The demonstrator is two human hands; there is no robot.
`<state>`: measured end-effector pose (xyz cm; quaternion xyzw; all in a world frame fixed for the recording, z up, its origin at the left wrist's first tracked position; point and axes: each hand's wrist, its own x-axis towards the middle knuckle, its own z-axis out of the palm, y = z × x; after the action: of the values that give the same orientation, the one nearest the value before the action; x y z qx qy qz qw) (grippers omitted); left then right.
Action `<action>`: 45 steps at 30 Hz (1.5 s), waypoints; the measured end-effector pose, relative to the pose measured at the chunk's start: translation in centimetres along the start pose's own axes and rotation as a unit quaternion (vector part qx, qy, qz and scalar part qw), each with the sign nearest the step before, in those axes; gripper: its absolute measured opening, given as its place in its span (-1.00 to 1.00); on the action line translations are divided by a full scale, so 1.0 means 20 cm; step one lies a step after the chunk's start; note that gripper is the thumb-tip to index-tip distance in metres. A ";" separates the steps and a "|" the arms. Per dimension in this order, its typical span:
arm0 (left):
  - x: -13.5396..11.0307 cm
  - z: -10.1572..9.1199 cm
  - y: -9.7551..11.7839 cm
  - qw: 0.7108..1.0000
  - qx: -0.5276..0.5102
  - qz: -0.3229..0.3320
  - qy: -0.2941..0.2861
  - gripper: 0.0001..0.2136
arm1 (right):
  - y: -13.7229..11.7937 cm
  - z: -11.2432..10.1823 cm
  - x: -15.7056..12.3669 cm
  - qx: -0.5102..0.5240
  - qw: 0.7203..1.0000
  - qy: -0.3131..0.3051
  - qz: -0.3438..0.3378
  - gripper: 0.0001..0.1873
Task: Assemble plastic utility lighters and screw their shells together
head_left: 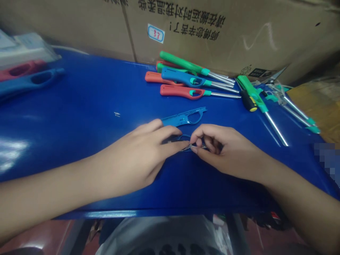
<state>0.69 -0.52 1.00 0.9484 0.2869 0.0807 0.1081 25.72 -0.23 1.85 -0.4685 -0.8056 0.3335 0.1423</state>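
The blue lighter-handle half [187, 150] is at the blue tabletop [92, 88]. The left hand [143, 148] covers its left end, thumb and index finger apart; the hidden fingers' grip cannot be determined. At its right, the right hand [225, 148] has thumb and index fingertips together on thin wires [185, 148]. Beyond it lie a loose blue shell [175, 120] and gas lighters [176, 75].

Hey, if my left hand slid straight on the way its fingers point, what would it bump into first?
Most likely your right hand, just ahead of the left hand; whether they already touch is hard to judge.
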 end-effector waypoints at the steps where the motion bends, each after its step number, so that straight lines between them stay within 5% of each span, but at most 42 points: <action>1: 0.00 0.00 0.00 1.000 0.001 0.002 -0.003 -0.49 | 0.00 0.00 0.00 -0.019 1.000 0.008 -0.023 -0.88; 14: -0.02 0.00 -0.02 1.000 -0.004 0.015 0.011 -0.53 | 0.02 0.00 -0.01 -0.040 0.990 0.025 -0.131 -0.88; 25: -0.01 0.00 -0.01 0.998 -0.043 -0.010 0.054 -0.67 | 0.02 -0.01 0.00 -0.039 0.990 0.016 -0.131 -0.82; 36: 0.00 0.00 -0.01 0.997 -0.046 -0.015 0.055 -0.73 | 0.03 0.01 -0.03 -0.160 0.975 -0.007 -0.152 -0.74; 45: 0.01 -0.02 0.00 0.999 -0.033 -0.014 0.040 -0.74 | 0.01 -0.02 -0.01 -0.095 0.988 0.027 -0.119 -0.84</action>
<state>0.78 -0.33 1.39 0.9363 0.3013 0.1264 0.1290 26.17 -0.08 2.09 -0.3894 -0.8796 0.2233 0.1572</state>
